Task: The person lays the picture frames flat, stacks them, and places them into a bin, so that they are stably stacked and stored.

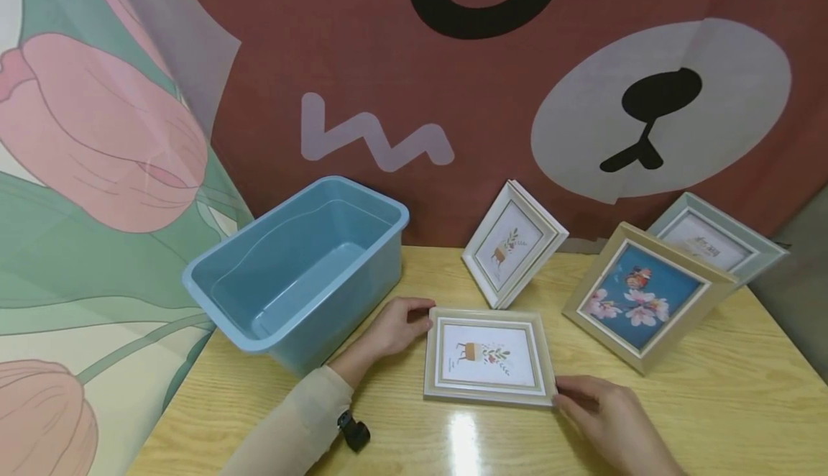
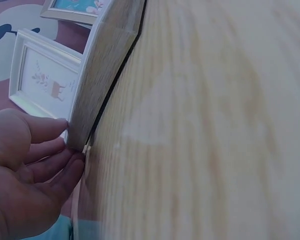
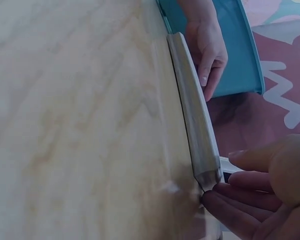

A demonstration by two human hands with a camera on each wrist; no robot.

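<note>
A cream picture frame [image 1: 489, 356] with a small plant-and-animal print lies face up on the table, near the middle. My left hand [image 1: 399, 326] holds its upper left corner; in the left wrist view the fingers [image 2: 65, 170] reach to the underside edge and the thumb side rests along the rim. At the opposite end, my right hand [image 1: 604, 411] grips the lower right corner, its fingers [image 3: 235, 207] curled at the bottom edge in the right wrist view. Behind the lying frame, a white picture frame [image 1: 514, 246] with a similar print stands tilted back.
A blue plastic bin [image 1: 349, 310] stands at the left, close beside my left forearm. To the right, a tan frame [image 1: 637, 303] with a blossom picture leans in front of a grey-green frame [image 1: 757, 246]. A cloth with a bear print [image 1: 485, 102] hangs behind the wooden table [image 1: 731, 404].
</note>
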